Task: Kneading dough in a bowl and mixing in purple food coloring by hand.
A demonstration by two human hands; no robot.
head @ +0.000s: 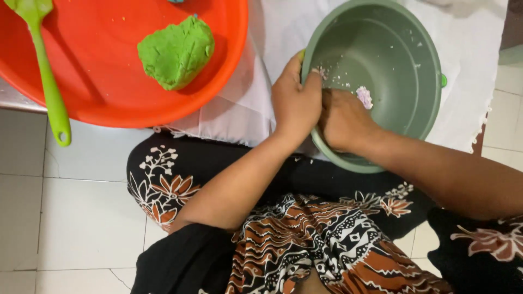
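My left hand (296, 103) grips the near-left rim of the grey-green bowl (403, 109), fingers curled over the edge and closed on it. My right hand (344, 121) is down inside the bowl, just beside the left one and touching it at the knuckles; it presses against the inner wall, and a small pale pinkish lump of dough (364, 97) shows at its fingertips. I cannot tell whether that hand is closed around the lump or only pushing it. Pale crumbs (333, 80) cling to the bowl's inner wall near my left fingers. The bowl is tilted toward me, its near rim over my lap.

The bowl rests on a white cloth (261, 49) spread on the tiled floor (81, 218), toward the cloth's right side. To the left, overlapping the cloth's left edge, sits a wide orange basin (98, 92). In it, near its right rim, lies a lump of green dough (176, 51), well apart from my hands. A green spatula (46, 76) leans across the basin's left edge, its handle hanging out over the floor. My patterned black, brown and white skirt (305, 239) fills the near edge of the view.
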